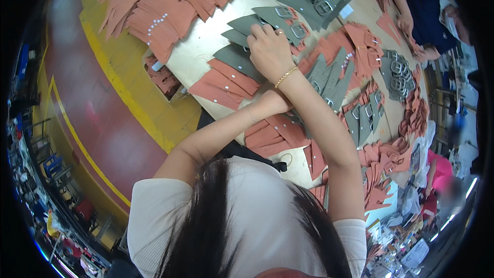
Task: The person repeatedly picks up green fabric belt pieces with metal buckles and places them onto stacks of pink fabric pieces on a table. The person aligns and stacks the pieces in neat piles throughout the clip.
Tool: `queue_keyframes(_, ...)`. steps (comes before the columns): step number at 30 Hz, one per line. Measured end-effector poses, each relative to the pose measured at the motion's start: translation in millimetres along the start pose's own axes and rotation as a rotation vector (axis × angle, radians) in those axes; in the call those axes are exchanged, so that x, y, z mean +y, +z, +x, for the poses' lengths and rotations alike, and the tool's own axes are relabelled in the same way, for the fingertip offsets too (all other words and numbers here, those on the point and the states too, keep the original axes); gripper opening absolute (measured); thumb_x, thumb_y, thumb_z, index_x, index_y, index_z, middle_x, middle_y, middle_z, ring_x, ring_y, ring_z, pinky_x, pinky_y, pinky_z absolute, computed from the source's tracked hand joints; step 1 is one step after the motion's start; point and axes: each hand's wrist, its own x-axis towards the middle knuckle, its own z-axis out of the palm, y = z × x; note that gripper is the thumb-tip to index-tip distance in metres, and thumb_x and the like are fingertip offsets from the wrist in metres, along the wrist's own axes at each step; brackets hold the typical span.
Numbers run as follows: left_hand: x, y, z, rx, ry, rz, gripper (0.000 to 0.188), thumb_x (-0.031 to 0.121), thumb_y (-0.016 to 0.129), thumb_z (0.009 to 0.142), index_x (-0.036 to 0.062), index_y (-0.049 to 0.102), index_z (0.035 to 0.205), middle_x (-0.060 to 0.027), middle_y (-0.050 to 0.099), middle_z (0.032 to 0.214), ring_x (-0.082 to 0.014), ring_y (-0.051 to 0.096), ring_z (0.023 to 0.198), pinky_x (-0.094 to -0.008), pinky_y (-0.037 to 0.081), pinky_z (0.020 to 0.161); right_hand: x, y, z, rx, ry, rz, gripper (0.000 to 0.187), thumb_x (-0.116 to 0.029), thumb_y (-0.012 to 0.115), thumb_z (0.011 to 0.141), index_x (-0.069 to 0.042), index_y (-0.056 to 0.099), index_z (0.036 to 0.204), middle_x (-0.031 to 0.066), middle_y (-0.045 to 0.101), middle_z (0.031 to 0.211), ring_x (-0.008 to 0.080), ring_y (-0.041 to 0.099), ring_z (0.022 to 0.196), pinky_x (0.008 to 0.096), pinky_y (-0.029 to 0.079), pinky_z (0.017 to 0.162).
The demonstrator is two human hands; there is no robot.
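My right hand [270,54], with a chain bracelet at its wrist and a ring, reaches over a row of grey-green leather pieces [235,57] on the pale table [203,46]. Its fingers are bent down onto one of them, close to the metal buckles [298,31]. My left hand [278,101] lies beneath the right forearm, which hides its fingers. Beside it are grey-green straps with punched holes [334,80]. Orange-brown leather pieces [218,86] with small white tags lie left of my hands, and more orange-brown strips [275,136] are nearer my body.
Thick stacks of orange-brown pieces [159,18] cover the far left. Grey-green buckled straps [321,0] lie at the back, with another buckled pile [398,74] at right. Across the table is a person in dark clothes [424,13]. A box [165,80] stands off the left edge.
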Motion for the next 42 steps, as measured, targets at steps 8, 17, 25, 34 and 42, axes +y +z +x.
queue_keyframes(8, -4, -4, 18, -0.264, -0.321, -0.362, 0.043, 0.029, 0.061, 0.093, -0.0092, 0.058, 0.113, -0.0212, 0.065, 0.091, -0.0262, 0.068, 0.08, -0.0354, 0.058, 0.066, 69, -116, -67, 0.254, 0.546, 1.01, 0.012, -0.008, 0.065, 0.083, 0.001, 0.06, 0.089, 0.0065, 0.068, 0.088, 0.0132, 0.065, 0.077, 0.0287, 0.052, 0.069)
queue_keyframes(17, 16, -28, 26, -0.371, -0.709, -0.789, 0.038, 0.032, 0.049, 0.1, -0.0018, 0.057, 0.114, -0.0131, 0.062, 0.104, -0.0201, 0.065, 0.091, -0.0356, 0.061, 0.062, 26, -99, -204, 0.383, 0.373, 0.137, 0.016, 0.0, 0.07, 0.072, -0.003, 0.06, 0.085, 0.0105, 0.068, 0.115, 0.0226, 0.067, 0.091, 0.0318, 0.053, 0.075)
queue_keyframes(25, 31, -30, 42, -0.507, -0.439, -0.11, 0.076, 0.039, 0.073, 0.084, -0.0115, 0.043, 0.133, -0.0249, 0.056, 0.125, -0.0277, 0.054, 0.118, -0.0338, 0.042, 0.098, -17, -35, -229, 0.336, 0.48, 0.317, 0.012, -0.008, 0.07, 0.078, -0.006, 0.065, 0.089, 0.0099, 0.064, 0.124, 0.0274, 0.057, 0.119, 0.044, 0.043, 0.099)
queue_keyframes(34, 46, -96, 118, -0.355, 0.124, -0.159, 0.073, 0.026, 0.073, 0.085, -0.0074, 0.039, 0.141, -0.022, 0.05, 0.139, -0.0293, 0.047, 0.13, -0.0362, 0.037, 0.108, 22, -90, -268, 0.608, 0.9, 0.485, 0.01, -0.003, 0.07, 0.081, -0.003, 0.068, 0.091, 0.012, 0.067, 0.113, 0.0286, 0.062, 0.107, 0.04, 0.046, 0.094)
queue_keyframes(42, -71, -104, 257, -0.145, -0.14, -0.015, 0.055, 0.02, 0.072, 0.086, -0.0057, 0.051, 0.13, -0.0162, 0.064, 0.121, -0.0223, 0.06, 0.109, -0.0329, 0.044, 0.096, 12, -82, -293, 0.479, 1.064, 0.48, 0.01, -0.005, 0.067, 0.085, -0.002, 0.067, 0.094, 0.0119, 0.069, 0.105, 0.0269, 0.064, 0.099, 0.0367, 0.048, 0.087)
